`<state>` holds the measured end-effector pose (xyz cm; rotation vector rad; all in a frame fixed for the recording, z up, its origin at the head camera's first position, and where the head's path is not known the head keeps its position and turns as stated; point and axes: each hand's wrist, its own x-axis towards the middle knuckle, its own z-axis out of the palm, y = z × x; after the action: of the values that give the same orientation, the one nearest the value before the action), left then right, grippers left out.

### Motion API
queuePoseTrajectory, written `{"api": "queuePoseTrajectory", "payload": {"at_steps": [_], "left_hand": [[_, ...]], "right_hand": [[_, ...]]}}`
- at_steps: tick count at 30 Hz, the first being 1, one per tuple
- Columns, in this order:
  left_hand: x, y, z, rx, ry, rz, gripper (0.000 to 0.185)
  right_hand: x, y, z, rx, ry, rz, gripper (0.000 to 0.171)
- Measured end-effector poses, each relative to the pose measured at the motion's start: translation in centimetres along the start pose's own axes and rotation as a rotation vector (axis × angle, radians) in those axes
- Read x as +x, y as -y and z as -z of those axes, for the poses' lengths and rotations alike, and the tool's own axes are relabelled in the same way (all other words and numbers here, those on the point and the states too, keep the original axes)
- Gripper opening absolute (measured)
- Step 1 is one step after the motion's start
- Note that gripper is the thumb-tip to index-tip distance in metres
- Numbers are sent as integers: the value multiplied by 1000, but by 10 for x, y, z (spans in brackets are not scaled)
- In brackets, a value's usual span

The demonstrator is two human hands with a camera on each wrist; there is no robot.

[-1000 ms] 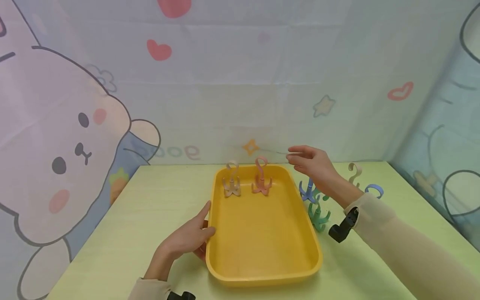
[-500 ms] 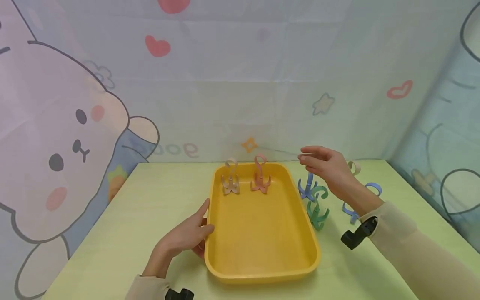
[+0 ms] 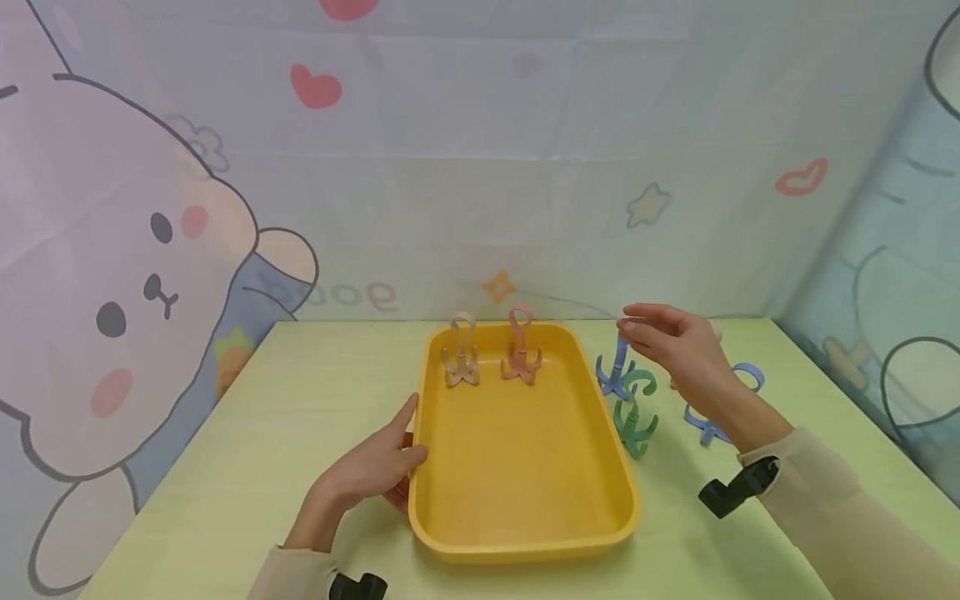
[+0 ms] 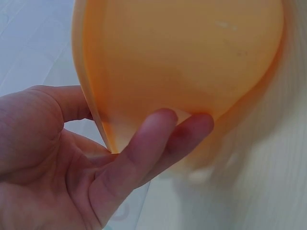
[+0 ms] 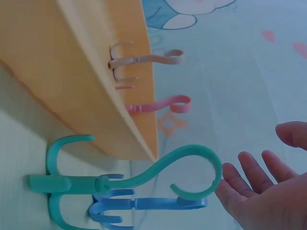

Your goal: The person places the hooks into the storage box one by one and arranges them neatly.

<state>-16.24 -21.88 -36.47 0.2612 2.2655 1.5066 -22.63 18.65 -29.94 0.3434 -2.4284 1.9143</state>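
Presently catalogued, largest first: a pale green table (image 3: 225, 467) bearing a yellow tray (image 3: 525, 533), long side running away from the person, set near the table's middle. Inside the tray, at its far end, stand two multi-prong hooks, one beige (image 3: 461, 360) and one pink (image 3: 521, 357), both upright on their prongs and just apart from each other. Outside the tray, just beside its right wall, stand a blue hook (image 3: 615, 373) and a green hook (image 3: 634, 417), the green nearer the person; a second blue hook (image 3: 722, 408) lies further right, partly hidden behind the forearm. Left hand (image 3: 375, 475): thumb over the tray's left rim, fingers (image 4: 158, 143) curled under its outer wall, gripping it. Right hand (image 3: 678, 346): released, fingers (image 5: 249, 177) straight and spread, holding nothing, hovering at the top loop of the upright blue hook; whether a fingertip touches the loop cannot be told. Handling note, as judgement: the hook looks light and tall on a small base, so a pinch at the loop or upper stem, taken straight down, seems safest; a sideways brush would likely topple it into the green hook close beside it. The steadying grip on the tray rim should keep the tray from sliding.
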Motion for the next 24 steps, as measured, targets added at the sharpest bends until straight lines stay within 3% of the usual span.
{"api": "queuePoseTrajectory", "payload": {"at_steps": [17, 24], "left_hand": [[-1, 0, 0, 11, -6, 13, 89], [-1, -1, -1, 11, -8, 12, 89]], "right_hand": [[-18, -35, 7, -7, -8, -82, 62], [-24, -48, 8, 106, 22, -49, 37]]}}
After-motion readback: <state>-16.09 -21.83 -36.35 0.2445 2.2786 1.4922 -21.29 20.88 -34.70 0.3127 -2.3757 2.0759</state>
